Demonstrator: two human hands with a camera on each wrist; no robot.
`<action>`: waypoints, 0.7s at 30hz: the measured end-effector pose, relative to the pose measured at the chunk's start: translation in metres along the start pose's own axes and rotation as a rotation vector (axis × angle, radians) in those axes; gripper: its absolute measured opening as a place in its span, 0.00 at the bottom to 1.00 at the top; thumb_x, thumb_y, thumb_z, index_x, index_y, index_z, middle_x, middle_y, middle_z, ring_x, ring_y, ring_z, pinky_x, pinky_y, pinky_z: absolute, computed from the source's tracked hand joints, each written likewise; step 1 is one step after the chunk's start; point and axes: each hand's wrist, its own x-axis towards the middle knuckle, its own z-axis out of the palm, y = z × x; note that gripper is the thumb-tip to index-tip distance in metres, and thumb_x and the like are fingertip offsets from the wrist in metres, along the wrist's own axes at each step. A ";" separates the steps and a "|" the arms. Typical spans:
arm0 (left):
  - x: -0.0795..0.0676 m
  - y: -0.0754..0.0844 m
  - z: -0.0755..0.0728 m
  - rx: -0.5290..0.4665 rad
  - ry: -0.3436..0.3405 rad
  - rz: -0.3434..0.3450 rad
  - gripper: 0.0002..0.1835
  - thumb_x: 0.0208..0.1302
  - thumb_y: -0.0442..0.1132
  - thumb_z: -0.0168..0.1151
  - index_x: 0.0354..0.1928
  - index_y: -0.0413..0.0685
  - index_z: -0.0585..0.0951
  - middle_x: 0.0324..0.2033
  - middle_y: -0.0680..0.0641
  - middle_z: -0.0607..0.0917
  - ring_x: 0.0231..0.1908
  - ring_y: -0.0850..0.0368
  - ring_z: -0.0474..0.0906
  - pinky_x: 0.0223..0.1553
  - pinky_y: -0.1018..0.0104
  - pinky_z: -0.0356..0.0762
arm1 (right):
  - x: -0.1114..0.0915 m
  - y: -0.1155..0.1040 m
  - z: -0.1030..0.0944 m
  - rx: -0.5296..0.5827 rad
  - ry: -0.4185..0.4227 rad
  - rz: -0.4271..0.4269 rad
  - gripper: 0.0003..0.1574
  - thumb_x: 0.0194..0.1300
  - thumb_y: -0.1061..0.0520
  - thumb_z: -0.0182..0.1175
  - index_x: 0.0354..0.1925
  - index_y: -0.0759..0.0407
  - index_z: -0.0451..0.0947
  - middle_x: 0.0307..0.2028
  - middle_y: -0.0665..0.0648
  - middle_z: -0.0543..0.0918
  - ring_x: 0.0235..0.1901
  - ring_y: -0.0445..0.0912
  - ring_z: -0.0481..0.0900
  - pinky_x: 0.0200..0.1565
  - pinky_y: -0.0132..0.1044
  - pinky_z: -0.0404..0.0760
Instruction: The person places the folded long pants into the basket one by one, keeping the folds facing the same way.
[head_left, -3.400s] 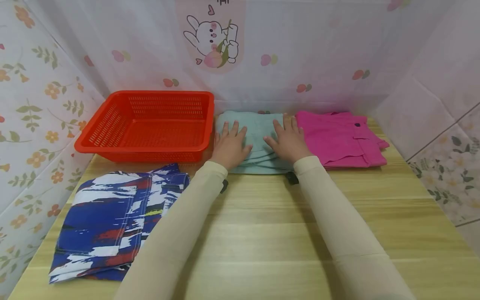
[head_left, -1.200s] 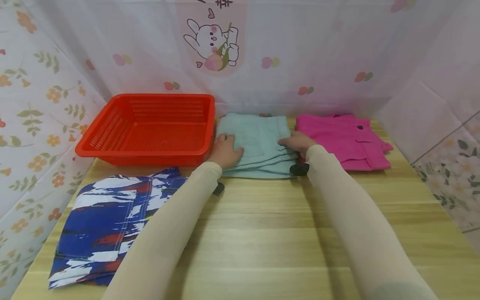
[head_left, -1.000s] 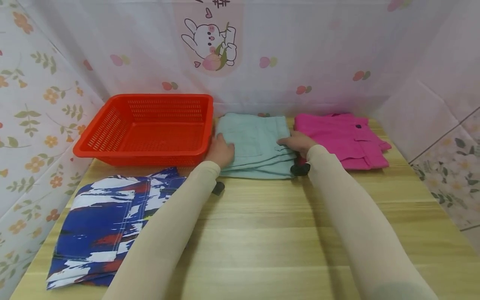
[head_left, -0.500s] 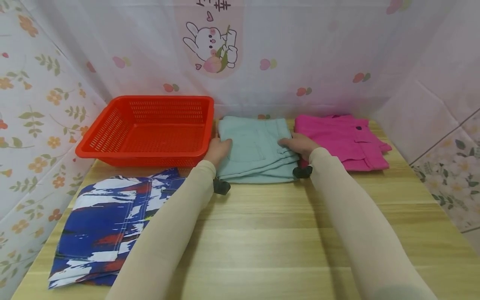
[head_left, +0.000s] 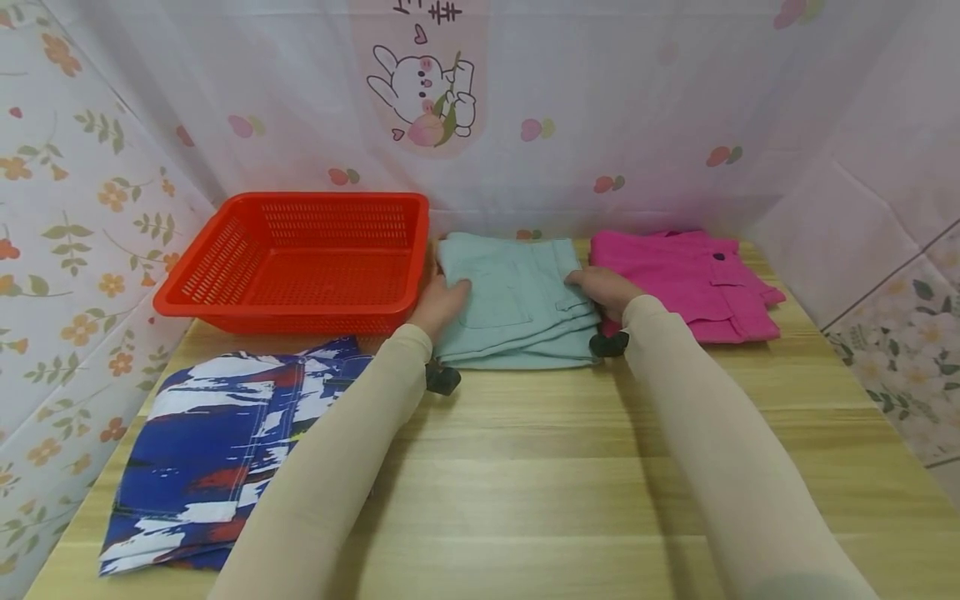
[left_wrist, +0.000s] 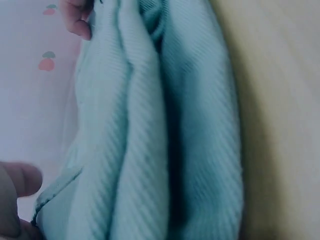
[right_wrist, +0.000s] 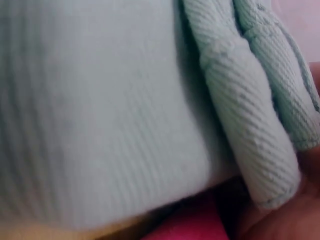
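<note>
a red plastic basket (head_left: 285, 312) with slotted walls stands on a wood-grain table (head_left: 517, 483). just in front of the basket lies a folded garment printed in blue, white and red (head_left: 202, 454). well to the basket's right lies a folded pink garment (head_left: 667, 287) with a dark button. behind the basket hangs a pale cloth (head_left: 637, 92), its cartoon rabbit (head_left: 416, 87) above the basket's right end. left of the basket is a white cloth with orange flowers (head_left: 82, 250); far to its right, a pale flowered surface (head_left: 926, 350) with dark lines.
</note>
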 end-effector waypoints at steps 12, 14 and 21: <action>-0.006 0.009 -0.004 0.036 -0.052 0.048 0.29 0.66 0.45 0.44 0.67 0.40 0.58 0.63 0.44 0.64 0.57 0.50 0.61 0.62 0.54 0.58 | -0.002 -0.001 -0.001 -0.029 -0.005 -0.001 0.21 0.63 0.51 0.50 0.50 0.59 0.61 0.37 0.57 0.75 0.32 0.47 0.77 0.37 0.41 0.78; -0.006 0.009 -0.003 0.066 -0.052 0.051 0.31 0.67 0.45 0.46 0.68 0.40 0.56 0.65 0.44 0.62 0.59 0.50 0.60 0.63 0.54 0.57 | -0.003 -0.001 -0.001 -0.037 -0.001 -0.005 0.20 0.63 0.51 0.52 0.49 0.60 0.61 0.36 0.56 0.75 0.31 0.47 0.77 0.36 0.40 0.78; -0.004 0.010 -0.001 0.141 -0.036 0.046 0.33 0.66 0.45 0.50 0.69 0.41 0.54 0.67 0.43 0.59 0.62 0.49 0.58 0.62 0.53 0.57 | -0.005 -0.004 -0.002 -0.091 -0.012 -0.005 0.21 0.62 0.53 0.54 0.49 0.64 0.65 0.35 0.57 0.76 0.32 0.46 0.77 0.37 0.40 0.78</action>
